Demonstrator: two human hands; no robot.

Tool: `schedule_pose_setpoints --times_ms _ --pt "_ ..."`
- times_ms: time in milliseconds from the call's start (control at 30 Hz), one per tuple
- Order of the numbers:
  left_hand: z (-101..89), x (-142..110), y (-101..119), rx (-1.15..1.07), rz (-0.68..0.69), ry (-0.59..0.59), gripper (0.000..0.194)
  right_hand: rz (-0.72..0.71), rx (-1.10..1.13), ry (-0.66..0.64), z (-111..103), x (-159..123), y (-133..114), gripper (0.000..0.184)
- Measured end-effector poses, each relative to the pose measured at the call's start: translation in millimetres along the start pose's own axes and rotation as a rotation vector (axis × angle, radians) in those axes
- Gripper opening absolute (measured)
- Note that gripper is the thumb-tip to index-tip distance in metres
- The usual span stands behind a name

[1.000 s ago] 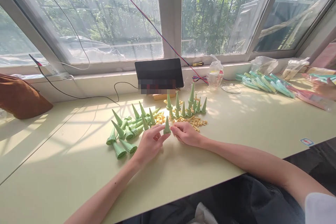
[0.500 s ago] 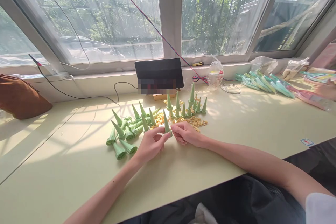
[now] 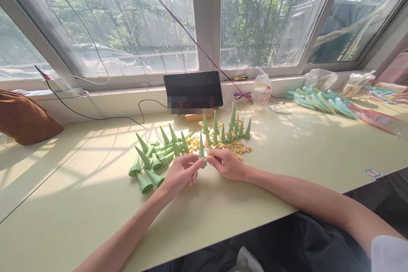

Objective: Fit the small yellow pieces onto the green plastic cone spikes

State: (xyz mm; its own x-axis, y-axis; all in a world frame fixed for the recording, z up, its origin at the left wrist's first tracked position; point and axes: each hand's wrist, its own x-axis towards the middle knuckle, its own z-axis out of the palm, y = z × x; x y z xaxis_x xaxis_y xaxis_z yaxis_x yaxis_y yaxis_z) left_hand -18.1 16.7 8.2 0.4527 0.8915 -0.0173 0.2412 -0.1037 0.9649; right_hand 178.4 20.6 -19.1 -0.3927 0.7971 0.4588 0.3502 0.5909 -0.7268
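Upright in my left hand (image 3: 185, 170) is a green plastic cone spike (image 3: 201, 148), pinched near its collar between thumb and fingers. My right hand (image 3: 227, 163) is closed beside the spike's base, its thumb and forefinger pinching what looks like a small yellow plastic piece, mostly covered by the fingertips. Just beyond the hands lies a loose pile of small yellow pieces (image 3: 239, 148). Several green spikes stand behind it, among them a taller spike (image 3: 233, 114). Left of my left hand, more green spikes (image 3: 145, 183) lie or stand in a cluster.
A black tablet (image 3: 193, 87) leans at the back by the window sill, with a cable running left. A brown bag (image 3: 27, 117) is at the far left. Toward the right are a clear plastic bag (image 3: 262, 89), a coiled white cable (image 3: 280, 108) and teal packets (image 3: 325, 100).
My right hand's fingers have turned and come against the base of the spike. My left hand has shifted slightly, keeping the spike upright. Another person's hand at the far right has left view.
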Motion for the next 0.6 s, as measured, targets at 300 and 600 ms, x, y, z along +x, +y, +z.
schedule_pose_setpoints --times_ms 300,600 --pt "4.0 -1.8 2.3 0.150 0.084 0.079 0.027 0.089 0.146 -0.002 2.4 -0.9 1.5 0.034" --pt "6.8 1.7 -6.8 0.352 0.348 0.222 0.027 0.287 0.647 -0.168 -1.4 1.4 -1.6 0.040"
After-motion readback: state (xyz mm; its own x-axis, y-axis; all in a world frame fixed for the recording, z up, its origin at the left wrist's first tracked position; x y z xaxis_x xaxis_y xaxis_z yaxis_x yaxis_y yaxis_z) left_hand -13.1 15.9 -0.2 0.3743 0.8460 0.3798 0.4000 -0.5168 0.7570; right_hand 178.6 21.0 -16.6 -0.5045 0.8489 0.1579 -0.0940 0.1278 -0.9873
